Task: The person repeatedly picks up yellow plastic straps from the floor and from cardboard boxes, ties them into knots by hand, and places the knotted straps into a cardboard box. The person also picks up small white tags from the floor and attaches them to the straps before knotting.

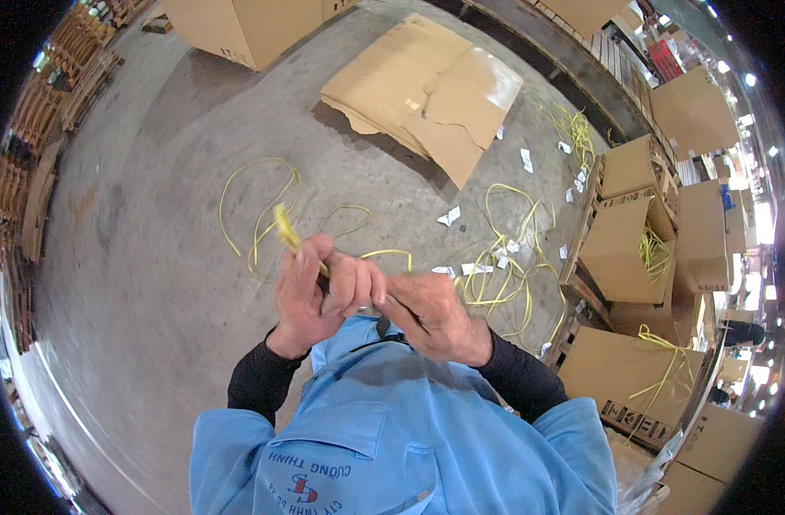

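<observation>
Gripping yellow strap (285, 228) in left hand (319, 283), above the floor (152, 257); right hand (435, 313) curled alongside, contents hidden. Coil (655, 254) already in open carton (609, 255); loose loops (516, 273) remain ungathered near pallet (588, 299) edge.

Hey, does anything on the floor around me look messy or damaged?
Yes. Loose yellow straps lie in tangles and loops ahead and to the right, with white scraps strewn nearby. The flat cardboard ahead has a ragged, torn-looking edge.
</observation>
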Demonstrator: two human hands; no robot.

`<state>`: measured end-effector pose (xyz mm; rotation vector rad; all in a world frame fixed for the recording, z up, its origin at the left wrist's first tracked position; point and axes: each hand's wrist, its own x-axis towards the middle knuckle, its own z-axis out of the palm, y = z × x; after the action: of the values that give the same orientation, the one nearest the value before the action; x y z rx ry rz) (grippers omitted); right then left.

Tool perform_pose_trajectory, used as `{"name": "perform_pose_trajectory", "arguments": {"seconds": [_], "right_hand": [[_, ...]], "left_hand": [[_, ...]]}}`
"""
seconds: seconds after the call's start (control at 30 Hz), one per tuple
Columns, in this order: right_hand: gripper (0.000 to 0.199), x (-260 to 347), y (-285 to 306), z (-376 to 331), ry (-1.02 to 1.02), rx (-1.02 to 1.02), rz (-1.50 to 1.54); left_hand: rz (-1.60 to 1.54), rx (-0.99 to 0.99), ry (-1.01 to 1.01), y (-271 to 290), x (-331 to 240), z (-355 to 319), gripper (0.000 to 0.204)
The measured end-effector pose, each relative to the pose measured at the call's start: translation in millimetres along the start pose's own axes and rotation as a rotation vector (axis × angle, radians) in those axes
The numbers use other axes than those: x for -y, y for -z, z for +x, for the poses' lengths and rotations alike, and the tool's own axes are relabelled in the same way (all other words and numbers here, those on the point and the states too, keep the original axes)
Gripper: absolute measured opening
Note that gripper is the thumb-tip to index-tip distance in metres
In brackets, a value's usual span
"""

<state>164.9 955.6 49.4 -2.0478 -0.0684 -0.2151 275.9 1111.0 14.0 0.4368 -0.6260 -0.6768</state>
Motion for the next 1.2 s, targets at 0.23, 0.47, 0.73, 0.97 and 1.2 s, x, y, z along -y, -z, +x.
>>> {"name": "perform_pose_trajectory", "arguments": {"seconds": [0.23, 0.47, 0.73, 0.97, 1.2], "right_hand": [[0.005, -8, 9, -4, 0.114, -0.198, -0.257], [0.014, -8, -3, -1, -0.096, -0.101, -0.202], [0.024, -5, -29, 1, -0.031, -0.277, 0.165], [0.020, -17, -1, -19, -0.139, -0.010, -0.044], [0.017, -30, 24, -30, -0.170, 0.239, 0.215]], "left_hand": [[0.461, -0.202, -0.238, -3, 0, 29, 0.030], [-0.058, -0.385, -0.062, -25, 3, 33, 0.031], [0.001, -0.339, -0.082, -30, 16, 22, 0.036], [0.895, -0.085, -0.214, -17, 13, 23, 0.046], [0.614, 0.319, 0.026, -22, 1, -2, 0.037]]}}
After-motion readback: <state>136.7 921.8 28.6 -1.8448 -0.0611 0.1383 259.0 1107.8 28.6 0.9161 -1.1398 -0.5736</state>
